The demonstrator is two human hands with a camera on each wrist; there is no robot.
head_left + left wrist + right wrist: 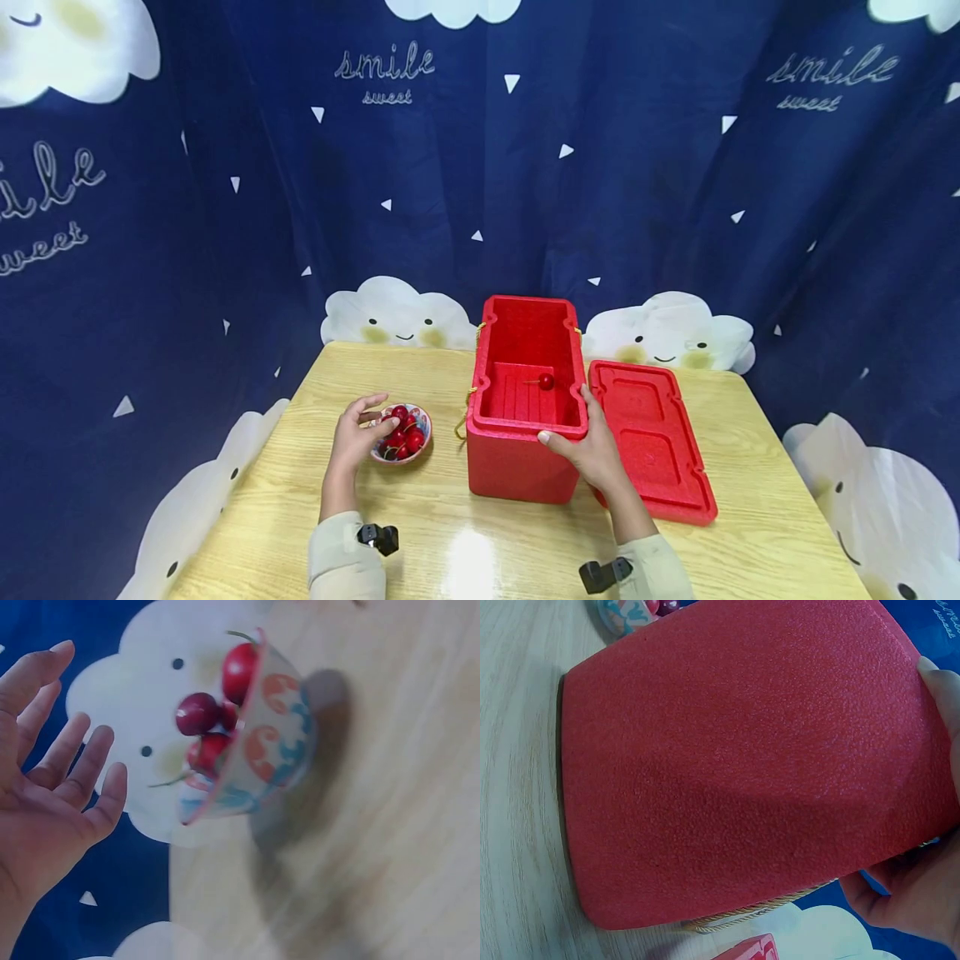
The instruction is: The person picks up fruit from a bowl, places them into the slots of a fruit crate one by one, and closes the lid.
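My left hand (360, 433) hovers at the left side of a small patterned bowl (277, 742), its fingers loosely spread and holding nothing. Several red cherries (400, 446) fill the bowl, some with green stems. With my right hand (592, 442) I grip the near right corner of a tall red foam box (517, 467), thumb on the front rim and fingers along the right side. The box has no lid on, and a single cherry (546, 381) with its stem lies on its floor. In the right wrist view the box's front wall (742, 765) fills most of the picture.
A red foam lid (652, 433) lies flat on the wooden table (420, 533), right beside the box. Yellow rope handles (462, 423) hang on the box's sides. Behind the table hangs a dark blue curtain (480, 167) with white clouds.
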